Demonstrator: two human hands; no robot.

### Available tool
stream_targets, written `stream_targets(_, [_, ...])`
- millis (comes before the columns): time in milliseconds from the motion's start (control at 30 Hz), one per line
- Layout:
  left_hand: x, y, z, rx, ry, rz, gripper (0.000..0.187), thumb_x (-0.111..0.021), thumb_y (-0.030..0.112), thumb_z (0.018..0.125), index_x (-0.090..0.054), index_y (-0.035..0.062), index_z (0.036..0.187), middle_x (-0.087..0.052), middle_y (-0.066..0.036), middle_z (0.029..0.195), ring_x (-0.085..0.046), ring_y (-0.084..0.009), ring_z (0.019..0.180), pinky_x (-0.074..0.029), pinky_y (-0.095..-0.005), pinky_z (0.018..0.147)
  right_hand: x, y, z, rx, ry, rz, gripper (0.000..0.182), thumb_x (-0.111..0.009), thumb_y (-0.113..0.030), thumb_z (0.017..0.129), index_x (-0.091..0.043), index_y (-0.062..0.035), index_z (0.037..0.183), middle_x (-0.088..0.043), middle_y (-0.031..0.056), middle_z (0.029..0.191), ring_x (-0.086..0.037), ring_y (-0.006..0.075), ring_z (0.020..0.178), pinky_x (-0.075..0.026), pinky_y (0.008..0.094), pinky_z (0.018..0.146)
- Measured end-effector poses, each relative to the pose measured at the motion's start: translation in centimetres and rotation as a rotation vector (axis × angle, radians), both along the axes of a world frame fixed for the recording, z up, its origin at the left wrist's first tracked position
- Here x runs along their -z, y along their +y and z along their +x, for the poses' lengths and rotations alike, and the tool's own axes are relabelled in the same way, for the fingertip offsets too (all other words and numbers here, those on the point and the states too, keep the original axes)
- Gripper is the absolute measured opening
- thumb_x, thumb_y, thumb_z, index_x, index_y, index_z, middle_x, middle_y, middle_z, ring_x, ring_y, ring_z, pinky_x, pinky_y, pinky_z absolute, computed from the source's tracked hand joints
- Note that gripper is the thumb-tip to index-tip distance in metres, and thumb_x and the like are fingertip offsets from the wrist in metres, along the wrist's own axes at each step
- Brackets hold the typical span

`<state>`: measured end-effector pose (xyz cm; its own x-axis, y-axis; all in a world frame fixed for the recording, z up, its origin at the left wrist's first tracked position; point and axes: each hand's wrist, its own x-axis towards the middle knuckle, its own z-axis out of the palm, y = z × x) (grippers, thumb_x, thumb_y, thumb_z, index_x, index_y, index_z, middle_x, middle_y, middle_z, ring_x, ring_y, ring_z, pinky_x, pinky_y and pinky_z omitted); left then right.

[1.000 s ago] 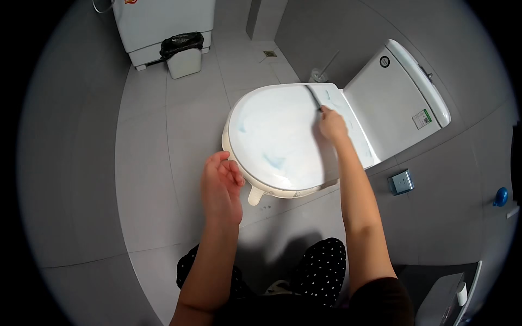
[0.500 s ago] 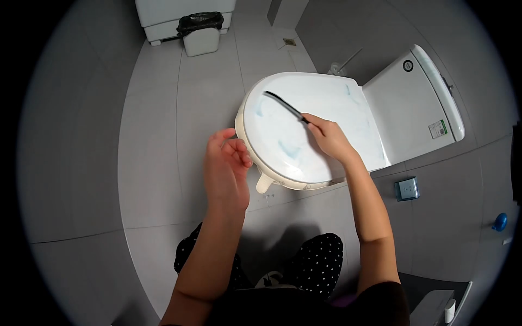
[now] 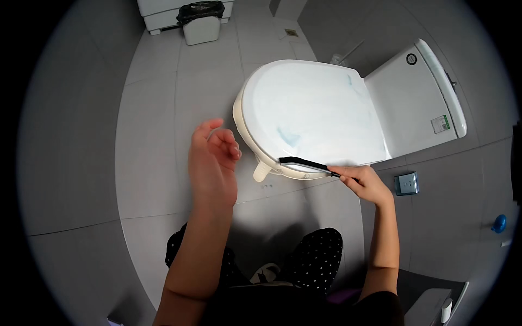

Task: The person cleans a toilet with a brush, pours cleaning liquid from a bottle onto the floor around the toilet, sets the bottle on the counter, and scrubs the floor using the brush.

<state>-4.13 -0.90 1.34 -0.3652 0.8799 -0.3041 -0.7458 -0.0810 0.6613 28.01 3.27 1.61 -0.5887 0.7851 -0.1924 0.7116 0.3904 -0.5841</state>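
Observation:
My right hand [image 3: 370, 185] grips the handle of a long, narrow black brush [image 3: 304, 162], thumb and fingers closed around it. The brush lies along the near edge of the closed white toilet lid [image 3: 310, 103], its tip pointing left. Pale blue smears [image 3: 289, 138] mark the lid's left part, and a fainter one is near the hinge. My left hand [image 3: 215, 157] hovers left of the toilet, palm turned inward, fingers loosely bent and apart with nothing in them. Under the lid is a cream seat cover with a small tab [image 3: 261, 171].
The toilet tank [image 3: 418, 103] rises at the right. A lined white bin [image 3: 202, 31] stands on the grey tiled floor [image 3: 147, 152] at the back. A toilet brush [image 3: 348, 54] is behind the toilet; a socket box [image 3: 406, 183] is on the right wall.
My right hand has brought the brush from the lid's far left to its near edge, moving right and toward me. A blue smear at the lid's left is gone. My left hand shifted slightly left.

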Motion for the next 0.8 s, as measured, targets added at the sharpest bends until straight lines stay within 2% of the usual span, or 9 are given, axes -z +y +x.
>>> stream_targets(100, [0.0,0.0,0.3,0.007,-0.005,0.0,0.023,-0.039,0.025,0.094,-0.052,0.0065,0.098,-0.055,-0.003,0.069,-0.048,-0.0122,0.059,-0.039,-0.026,0.057,1.2,-1.9,-0.1,0.06,0.02,0.046,0.035,-0.055,-0.005,0.085,-0.061,-0.0115,0.12,-0.067,0.0155,0.1,-0.065,0.0197,0.076,-0.05,0.0285,0.074])
stream_targets(167, [0.0,0.0,0.5,0.019,-0.01,0.001,0.023,-0.04,0.025,0.094,-0.052,0.0066,0.098,-0.055,-0.003,0.069,-0.048,-0.0121,0.059,-0.039,-0.026,0.057,2.6,-3.0,-1.4,0.072,0.14,0.243,0.037,-0.057,-0.007,0.085,-0.061,-0.0164,0.121,-0.068,0.0134,0.088,-0.064,0.0252,0.065,-0.05,0.0324,0.064])
stream_targets(367, [0.5,0.2,0.8,0.025,-0.009,0.011,0.022,-0.04,0.025,0.094,-0.052,0.0065,0.098,-0.055,-0.004,0.069,-0.049,-0.0122,0.059,-0.04,-0.0264,0.057,2.1,-4.3,-5.3,0.34,0.005,0.2,0.032,-0.055,-0.01,0.087,-0.061,-0.0109,0.119,-0.066,0.0196,0.085,-0.062,0.0323,0.064,-0.05,0.0365,0.062])
stream_targets(500, [0.5,0.4,1.1,0.049,-0.032,0.021,0.022,-0.041,0.025,0.094,-0.052,0.0062,0.098,-0.055,-0.003,0.069,-0.049,-0.0122,0.059,-0.04,-0.0264,0.058,2.7,-1.0,0.5,0.746,-0.128,0.285,0.031,-0.052,-0.012,0.089,-0.06,-0.0071,0.118,-0.065,0.0214,0.083,-0.064,0.0311,0.066,-0.048,0.0373,0.063])
stream_targets(567, [0.5,0.6,1.4,0.07,-0.066,0.027,0.022,-0.042,0.026,0.094,-0.052,0.0062,0.098,-0.054,-0.003,0.07,-0.049,-0.0122,0.059,-0.04,-0.0264,0.058,4.1,0.5,6.1,0.941,-0.041,0.335,0.031,-0.05,-0.013,0.091,-0.06,-0.0047,0.119,-0.065,0.0223,0.086,-0.065,0.0306,0.072,-0.049,0.037,0.065])
stream_targets(667, [0.6,0.5,1.2,0.078,-0.042,0.061,0.023,-0.041,0.026,0.095,-0.052,0.0061,0.098,-0.054,-0.003,0.071,-0.049,-0.0117,0.06,-0.04,-0.0263,0.058,5.2,0.8,8.6,0.909,-0.008,0.453,0.031,-0.049,-0.013,0.091,-0.059,-0.0028,0.118,-0.065,0.0223,0.091,-0.066,0.0313,0.079,-0.05,0.0359,0.069])
stream_targets(700, [0.5,0.6,1.2,0.065,-0.037,0.052,0.023,-0.041,0.027,0.095,-0.051,0.006,0.098,-0.054,-0.003,0.072,-0.049,-0.0116,0.061,-0.04,-0.0262,0.059,5.9,0.4,7.6,0.784,0.032,0.516,0.03,-0.05,-0.014,0.091,-0.06,-0.0042,0.118,-0.065,0.0217,0.096,-0.066,0.0325,0.085,-0.05,0.0353,0.072])
stream_targets(733, [0.4,0.7,1.3,0.056,-0.031,0.041,0.024,-0.041,0.027,0.095,-0.051,0.0059,0.099,-0.053,-0.003,0.073,-0.048,-0.0114,0.062,-0.039,-0.0261,0.059,4.3,-1.0,3.7,0.772,0.002,0.379,0.031,-0.05,-0.013,0.091,-0.06,-0.0071,0.119,-0.065,0.0207,0.099,-0.065,0.033,0.087,-0.051,0.0369,0.075])
stream_targets(800, [0.3,0.8,1.7,0.064,-0.035,0.046,0.024,-0.042,0.027,0.094,-0.05,0.0059,0.099,-0.052,-0.003,0.074,-0.047,-0.0112,0.062,-0.039,-0.0261,0.06,5.2,-3.3,-2.2,0.561,-0.008,0.389,0.035,-0.05,-0.012,0.088,-0.059,-0.0122,0.122,-0.067,0.0182,0.09,-0.065,0.0335,0.08,-0.051,0.0405,0.073])
